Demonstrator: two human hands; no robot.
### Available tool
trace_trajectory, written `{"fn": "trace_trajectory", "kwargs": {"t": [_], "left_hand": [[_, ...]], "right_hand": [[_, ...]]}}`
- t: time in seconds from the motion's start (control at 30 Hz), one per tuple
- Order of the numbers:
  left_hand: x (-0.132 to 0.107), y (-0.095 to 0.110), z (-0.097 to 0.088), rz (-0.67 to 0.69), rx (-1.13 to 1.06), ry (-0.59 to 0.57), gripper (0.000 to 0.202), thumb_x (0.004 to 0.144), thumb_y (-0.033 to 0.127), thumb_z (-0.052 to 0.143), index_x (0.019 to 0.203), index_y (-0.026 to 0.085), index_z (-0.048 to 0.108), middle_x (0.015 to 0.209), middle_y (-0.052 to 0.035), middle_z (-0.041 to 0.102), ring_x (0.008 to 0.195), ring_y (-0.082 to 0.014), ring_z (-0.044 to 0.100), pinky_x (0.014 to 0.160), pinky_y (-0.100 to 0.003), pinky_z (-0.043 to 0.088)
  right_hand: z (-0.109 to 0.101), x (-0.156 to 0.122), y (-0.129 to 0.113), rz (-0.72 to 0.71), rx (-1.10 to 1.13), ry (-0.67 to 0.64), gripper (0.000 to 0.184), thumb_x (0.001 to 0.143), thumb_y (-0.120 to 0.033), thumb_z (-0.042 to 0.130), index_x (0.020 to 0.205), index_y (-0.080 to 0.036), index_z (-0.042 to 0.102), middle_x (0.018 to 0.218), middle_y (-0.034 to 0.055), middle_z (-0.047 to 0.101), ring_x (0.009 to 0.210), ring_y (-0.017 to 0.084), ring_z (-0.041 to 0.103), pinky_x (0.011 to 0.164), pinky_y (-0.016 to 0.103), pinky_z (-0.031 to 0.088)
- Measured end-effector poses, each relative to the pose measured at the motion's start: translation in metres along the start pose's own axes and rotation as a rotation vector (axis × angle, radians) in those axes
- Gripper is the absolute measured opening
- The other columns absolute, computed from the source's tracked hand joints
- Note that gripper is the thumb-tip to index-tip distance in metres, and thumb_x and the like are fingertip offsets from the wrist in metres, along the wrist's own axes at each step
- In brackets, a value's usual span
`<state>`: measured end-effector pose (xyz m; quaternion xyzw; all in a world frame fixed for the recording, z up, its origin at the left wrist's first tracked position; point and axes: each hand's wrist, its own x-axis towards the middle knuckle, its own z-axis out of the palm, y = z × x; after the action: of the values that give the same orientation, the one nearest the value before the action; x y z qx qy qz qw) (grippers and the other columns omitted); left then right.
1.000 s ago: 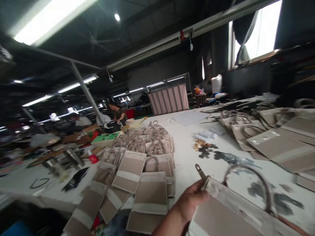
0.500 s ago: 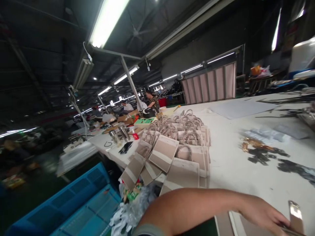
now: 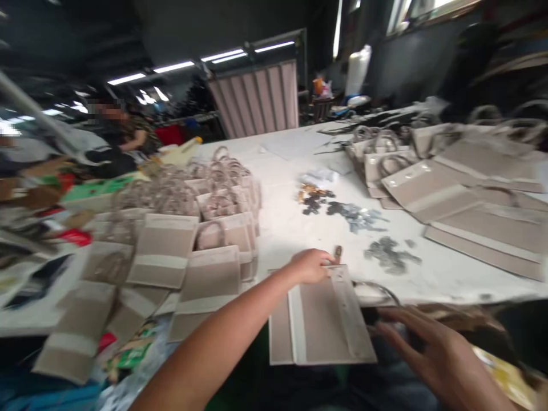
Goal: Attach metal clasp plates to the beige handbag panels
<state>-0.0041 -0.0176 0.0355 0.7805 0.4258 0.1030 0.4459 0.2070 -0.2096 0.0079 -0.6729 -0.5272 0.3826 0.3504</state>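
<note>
My left hand [image 3: 310,266] reaches across from the lower left and is closed on the top edge of a flat beige bag [image 3: 321,319]. The bag lies at the near edge of the white table [image 3: 291,228] and partly overhangs it. A small metal tab [image 3: 338,251] sticks up just beyond my fingers. My right hand [image 3: 428,345] hovers low at the right with its fingers spread and holds nothing. It is close to the bag's curved handle [image 3: 379,288], which shows only in part and is blurred.
A big heap of beige bags [image 3: 205,228] with loop handles covers the table's left side. More bags [image 3: 449,188] lie at the right. Small dark and gold metal parts [image 3: 355,216] are scattered mid-table. A person [image 3: 124,134] sits at the far left, and a pink ribbed panel [image 3: 257,97] stands behind.
The view swung left, then back down to the table. The bag in my left hand now lies flat at the table's edge, and my right hand has come into view.
</note>
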Motion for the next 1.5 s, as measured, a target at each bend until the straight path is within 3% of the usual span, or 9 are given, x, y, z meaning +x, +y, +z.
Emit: {"fn": "trace_trajectory", "kwargs": {"t": [0.03,0.13,0.23,0.33,0.47,0.57,0.8,1.33,1.5], "left_hand": [[0.006,-0.008,0.000,0.002,0.034,0.013,0.032,0.077,0.013,0.080,0.108,0.019,0.082,0.077,-0.0014,0.073,0.073,-0.0225,0.066,0.078,-0.033,0.048],[0.011,-0.019,0.008,0.023,0.128,0.117,0.036,0.079,0.019,0.082,0.115,0.020,0.078,0.097,-0.0045,0.075,0.091,-0.0247,0.066,0.088,-0.035,0.047],[-0.008,-0.016,0.022,0.077,0.281,0.289,0.026,0.086,0.019,0.079,0.112,0.020,0.076,0.114,-0.0084,0.072,0.117,-0.0287,0.059,0.104,-0.041,0.043],[-0.030,-0.017,0.041,0.206,0.507,0.384,0.013,0.098,0.020,0.067,0.107,0.023,0.076,0.110,-0.0068,0.074,0.113,-0.0272,0.060,0.102,-0.045,0.046],[-0.048,-0.031,0.066,0.292,0.588,0.431,0.034,0.104,0.020,0.055,0.134,0.019,0.069,0.140,-0.0091,0.071,0.126,-0.0293,0.060,0.109,-0.049,0.050],[-0.053,-0.038,0.073,0.301,0.632,0.431,0.044,0.105,0.024,0.052,0.147,0.015,0.062,0.155,-0.0115,0.062,0.141,-0.0327,0.054,0.120,-0.052,0.047],[-0.056,-0.031,0.074,0.275,0.661,0.383,0.049,0.107,0.025,0.047,0.152,0.012,0.057,0.159,-0.0125,0.058,0.146,-0.0314,0.050,0.123,-0.049,0.046],[-0.049,-0.040,0.084,0.301,0.788,0.438,0.052,0.104,0.019,0.047,0.156,0.018,0.052,0.158,-0.0128,0.057,0.142,-0.0331,0.053,0.122,-0.054,0.046],[-0.052,-0.034,0.080,0.262,0.768,0.385,0.051,0.107,0.025,0.047,0.156,0.016,0.052,0.160,-0.0129,0.055,0.142,-0.0330,0.051,0.121,-0.051,0.047]], "right_hand": [[-0.004,0.001,-0.002,-0.098,-0.147,0.088,0.037,0.084,-0.061,0.073,0.113,-0.039,0.082,0.126,0.0078,0.077,0.107,0.037,0.075,0.090,0.046,0.062],[0.004,0.031,-0.013,-0.258,-0.466,0.048,0.042,0.097,-0.046,0.061,0.134,-0.033,0.074,0.146,0.0068,0.068,0.105,0.030,0.077,0.091,0.041,0.061],[0.021,0.060,-0.023,-0.256,-0.655,-0.040,0.042,0.100,-0.037,0.058,0.139,-0.028,0.070,0.147,0.0090,0.065,0.099,0.026,0.078,0.083,0.036,0.061],[0.028,0.067,-0.025,-0.233,-0.731,-0.056,0.040,0.103,-0.038,0.057,0.140,-0.028,0.070,0.144,0.0088,0.066,0.097,0.024,0.078,0.078,0.032,0.059],[0.025,0.064,-0.021,-0.236,-0.790,-0.038,0.041,0.105,-0.038,0.055,0.143,-0.030,0.067,0.141,0.0066,0.067,0.100,0.023,0.076,0.075,0.030,0.056],[0.024,0.065,-0.023,-0.221,-0.797,-0.054,0.042,0.105,-0.039,0.055,0.145,-0.031,0.065,0.138,0.0060,0.068,0.099,0.021,0.076,0.074,0.029,0.054],[0.025,0.065,-0.030,-0.204,-0.792,-0.071,0.044,0.107,-0.041,0.052,0.149,-0.031,0.061,0.132,0.0073,0.068,0.100,0.022,0.074,0.074,0.030,0.050],[0.019,0.074,-0.026,-0.315,-0.837,-0.127,0.049,0.107,-0.039,0.051,0.154,-0.024,0.055,0.123,0.0114,0.069,0.092,0.025,0.075,0.069,0.032,0.051],[0.002,0.083,-0.027,-0.338,-0.750,-0.185,0.041,0.105,-0.041,0.057,0.143,-0.030,0.067,0.122,0.0073,0.072,0.091,0.023,0.075,0.074,0.031,0.053]]}}
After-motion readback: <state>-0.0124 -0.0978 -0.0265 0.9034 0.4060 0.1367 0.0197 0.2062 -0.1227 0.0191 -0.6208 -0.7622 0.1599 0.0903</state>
